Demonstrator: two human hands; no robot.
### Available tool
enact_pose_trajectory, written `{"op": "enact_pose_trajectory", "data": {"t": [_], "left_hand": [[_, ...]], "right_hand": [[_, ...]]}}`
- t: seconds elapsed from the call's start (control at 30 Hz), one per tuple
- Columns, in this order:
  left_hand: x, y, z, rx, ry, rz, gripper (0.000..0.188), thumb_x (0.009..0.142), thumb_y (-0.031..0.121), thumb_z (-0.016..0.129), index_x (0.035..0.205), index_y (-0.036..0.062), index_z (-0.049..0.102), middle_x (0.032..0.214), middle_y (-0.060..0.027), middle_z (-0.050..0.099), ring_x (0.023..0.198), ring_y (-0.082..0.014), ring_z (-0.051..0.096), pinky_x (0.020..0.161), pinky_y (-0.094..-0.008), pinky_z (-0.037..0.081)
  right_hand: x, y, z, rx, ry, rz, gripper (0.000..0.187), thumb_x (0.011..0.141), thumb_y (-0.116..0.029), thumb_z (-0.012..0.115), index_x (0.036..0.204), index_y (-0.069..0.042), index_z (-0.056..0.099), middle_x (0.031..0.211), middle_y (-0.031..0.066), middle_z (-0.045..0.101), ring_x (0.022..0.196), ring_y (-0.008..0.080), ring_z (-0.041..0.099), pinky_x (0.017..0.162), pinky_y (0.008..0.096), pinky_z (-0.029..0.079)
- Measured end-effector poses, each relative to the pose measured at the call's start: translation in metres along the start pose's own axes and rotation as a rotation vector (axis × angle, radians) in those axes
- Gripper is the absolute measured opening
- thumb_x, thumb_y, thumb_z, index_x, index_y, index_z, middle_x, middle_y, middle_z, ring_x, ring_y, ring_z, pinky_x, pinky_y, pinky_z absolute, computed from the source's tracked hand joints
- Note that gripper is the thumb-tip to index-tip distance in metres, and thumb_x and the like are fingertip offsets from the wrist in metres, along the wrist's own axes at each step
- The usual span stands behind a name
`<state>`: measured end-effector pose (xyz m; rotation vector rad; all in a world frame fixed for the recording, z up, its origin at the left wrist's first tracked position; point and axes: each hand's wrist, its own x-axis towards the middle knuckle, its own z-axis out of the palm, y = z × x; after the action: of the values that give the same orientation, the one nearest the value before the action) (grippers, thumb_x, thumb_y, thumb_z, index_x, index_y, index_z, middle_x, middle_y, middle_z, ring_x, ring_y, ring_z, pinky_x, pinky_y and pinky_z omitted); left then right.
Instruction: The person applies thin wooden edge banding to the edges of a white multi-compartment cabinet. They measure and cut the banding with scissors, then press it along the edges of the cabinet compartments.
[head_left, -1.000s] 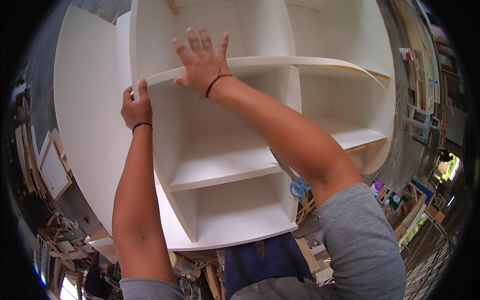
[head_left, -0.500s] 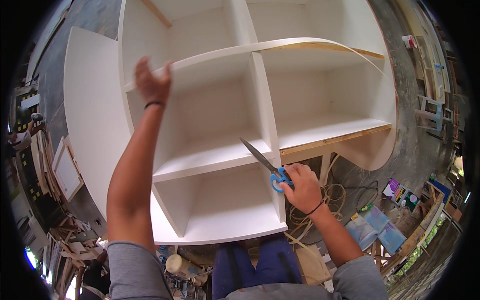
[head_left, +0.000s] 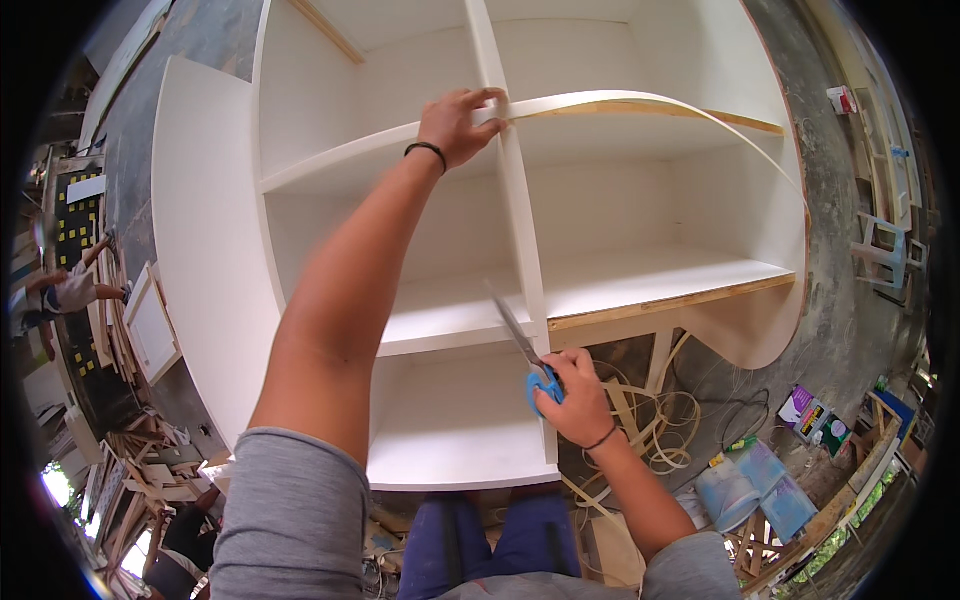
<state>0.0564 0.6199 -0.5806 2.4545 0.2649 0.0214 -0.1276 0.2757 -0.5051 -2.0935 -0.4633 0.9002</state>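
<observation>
A white edging strip (head_left: 640, 97) follows the front edge of the middle shelf in a large white cabinet (head_left: 600, 200). To the right it arches loose past bare wood and curves down over the cabinet's side. My left hand (head_left: 458, 128) is at the strip where the shelf meets the upright divider, thumb on one side and fingers on the other; the palm side is hidden. In my right hand (head_left: 578, 400) are scissors (head_left: 541, 382) with blue handles, their blades together and pointing up and left, in front of the lower compartments.
A white panel (head_left: 205, 190) lies along the cabinet's left. Coiled strips (head_left: 672, 428) and cables litter the floor at right, near plastic containers (head_left: 725, 492) and a pale blue stool (head_left: 880, 250). Wood offcuts (head_left: 150, 460) pile up at left, where another person (head_left: 70, 290) appears.
My left hand has travelled right along the shelf edge, from its left end to the divider. The scissors stay in my right hand, slightly lower. The view has shifted a little.
</observation>
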Motion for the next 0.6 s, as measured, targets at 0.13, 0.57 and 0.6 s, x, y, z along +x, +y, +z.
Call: {"op": "enact_pose_trajectory", "data": {"t": [0.13, 0.57, 0.6], "left_hand": [[0.001, 0.015, -0.001, 0.071, -0.050, -0.058, 0.036, 0.081, 0.038, 0.065, 0.116, 0.0288, 0.066, 0.105, -0.0041, 0.063, 0.106, -0.0225, 0.058, 0.095, -0.0385, 0.036], [0.006, 0.010, -0.011, -0.181, -0.165, -0.167, 0.039, 0.076, 0.026, 0.071, 0.115, 0.0225, 0.066, 0.124, -0.0115, 0.062, 0.119, -0.0258, 0.056, 0.099, -0.0364, 0.044], [0.006, 0.009, -0.011, -0.174, -0.149, -0.168, 0.039, 0.076, 0.025, 0.072, 0.115, 0.0217, 0.066, 0.124, -0.0122, 0.062, 0.119, -0.0259, 0.057, 0.098, -0.0367, 0.045]], "right_hand": [[-0.002, 0.025, -0.015, 0.856, -0.035, 0.195, 0.043, 0.086, -0.005, 0.065, 0.126, -0.001, 0.050, 0.107, 0.0053, 0.053, 0.094, 0.0116, 0.056, 0.078, 0.0255, 0.050], [0.100, -0.036, -0.039, 1.286, -0.180, 0.123, 0.054, 0.092, -0.017, 0.064, 0.138, -0.008, 0.037, 0.106, 0.0084, 0.057, 0.087, 0.0182, 0.063, 0.067, 0.0296, 0.053], [0.105, -0.035, -0.038, 1.282, -0.200, 0.125, 0.055, 0.092, -0.017, 0.065, 0.138, -0.008, 0.036, 0.105, 0.0088, 0.058, 0.087, 0.0180, 0.063, 0.067, 0.0295, 0.053]]}}
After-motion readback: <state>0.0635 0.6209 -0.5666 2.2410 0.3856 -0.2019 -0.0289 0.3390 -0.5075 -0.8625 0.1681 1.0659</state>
